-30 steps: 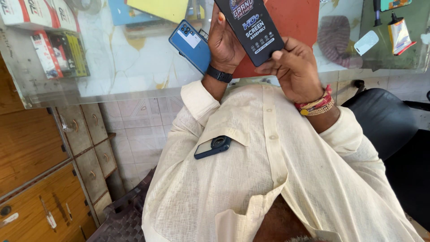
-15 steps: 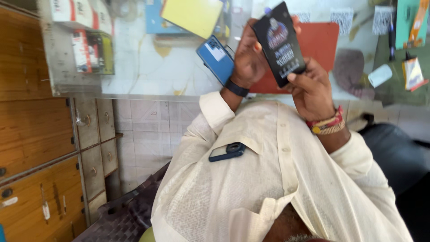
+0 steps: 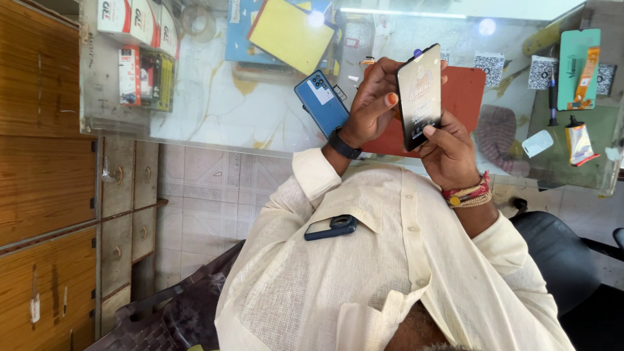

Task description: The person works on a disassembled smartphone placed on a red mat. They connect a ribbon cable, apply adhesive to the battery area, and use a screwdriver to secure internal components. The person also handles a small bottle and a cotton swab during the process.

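Since the earlier frames the flat black glossy rectangular panel [image 3: 419, 94] has turned from a slant to nearly upright. Its printed face now catches the light, and the view has shifted so that more of the desk shows.

Left hand [image 3: 372, 104], with a black band at the wrist: the thumb lies across the panel's left long edge and the fingers curl behind it, pinching that edge.

Right hand [image 3: 450, 153], with red and beaded threads at the wrist: it grips the panel's lower end, with one fingertip [image 3: 429, 130] pressed on the face near the bottom. The remaining fingers are folded behind, and their contact cannot be told.

The panel is held in the air above the near edge of the glass-topped desk [image 3: 214, 110], in front of the red-orange rectangular mat [image 3: 467, 97].

The blue smartphone [image 3: 322, 103] lies back-up on the desk just beside the left wrist. Neither hand touches it.

Standing: the panel is lifted and gripped by both hands. It is laid on nothing, and the smartphone has not been turned face-up.

Also noted: a small dark blue device [image 3: 331, 227] at the cream shirt's pocket, and a yellow card [image 3: 289, 32] toward the desk's far edge.
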